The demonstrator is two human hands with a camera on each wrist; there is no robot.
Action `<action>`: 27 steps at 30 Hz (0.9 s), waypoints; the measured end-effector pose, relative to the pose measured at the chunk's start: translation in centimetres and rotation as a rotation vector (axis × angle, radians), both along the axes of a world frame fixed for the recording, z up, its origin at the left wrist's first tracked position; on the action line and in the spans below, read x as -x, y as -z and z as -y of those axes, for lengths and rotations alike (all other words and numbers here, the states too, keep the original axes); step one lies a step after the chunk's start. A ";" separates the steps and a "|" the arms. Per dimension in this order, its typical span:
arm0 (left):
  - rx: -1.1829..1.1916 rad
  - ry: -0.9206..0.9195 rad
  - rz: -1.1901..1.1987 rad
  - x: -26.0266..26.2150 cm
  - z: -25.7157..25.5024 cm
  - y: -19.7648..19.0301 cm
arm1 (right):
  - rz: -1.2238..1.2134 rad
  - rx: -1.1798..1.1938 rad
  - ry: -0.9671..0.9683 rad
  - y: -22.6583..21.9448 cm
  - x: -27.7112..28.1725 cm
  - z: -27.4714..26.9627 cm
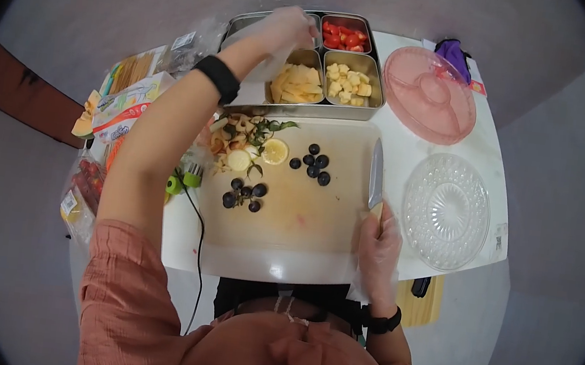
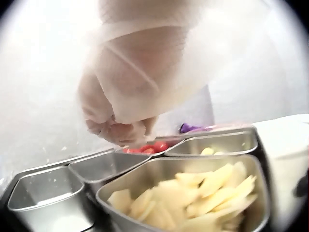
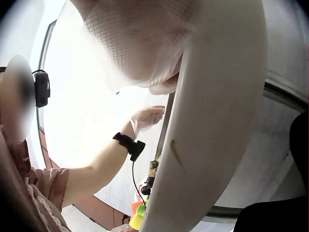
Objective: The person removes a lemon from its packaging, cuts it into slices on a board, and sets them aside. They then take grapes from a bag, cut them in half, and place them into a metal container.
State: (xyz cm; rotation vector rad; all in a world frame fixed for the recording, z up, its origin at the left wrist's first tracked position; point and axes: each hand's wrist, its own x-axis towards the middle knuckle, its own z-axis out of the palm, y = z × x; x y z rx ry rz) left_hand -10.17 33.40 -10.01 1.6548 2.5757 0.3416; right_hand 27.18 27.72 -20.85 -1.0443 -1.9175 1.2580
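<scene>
In a clear glove, my left hand (image 1: 290, 29) is above the back of the metal tray (image 1: 301, 111), beside the red tomato pieces (image 1: 343, 38). The left wrist view shows this hand (image 2: 126, 99) with its fingers bent downward over the compartments; whether anything is in them is hidden. My gloved right hand (image 1: 378, 253) grips the handle of a knife (image 1: 377, 174), its blade pointing away along the right edge of the cutting board (image 1: 280, 231). Two groups of dark blueberries (image 1: 321, 161) lie on the board, near lemon slices (image 1: 275, 152) and a pile of peelings (image 1: 236, 136).
Yellow slices (image 1: 296, 84) and small pale-yellow pieces (image 1: 347, 84) fill front compartments. To the right are a pink divided plate (image 1: 428, 96) and a clear patterned plate (image 1: 446, 212). Packages (image 1: 128, 106) stand at the left, with a black cable (image 1: 201, 237) hanging over the table's edge.
</scene>
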 end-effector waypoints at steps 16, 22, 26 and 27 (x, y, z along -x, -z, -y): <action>0.124 0.206 0.163 -11.5 12.5 5.0 | -0.072 0.033 -0.082 2.7 -0.7 -0.7; 0.112 0.115 0.155 -14.0 13.3 5.4 | -0.076 -0.053 -0.097 4.3 -0.6 -1.2; 0.053 0.235 0.047 -13.2 14.0 6.7 | -0.101 -0.189 -0.073 5.5 -0.4 -1.6; -0.032 0.295 0.036 -13.3 14.6 6.1 | -0.092 -0.197 -0.070 5.5 -0.4 -1.6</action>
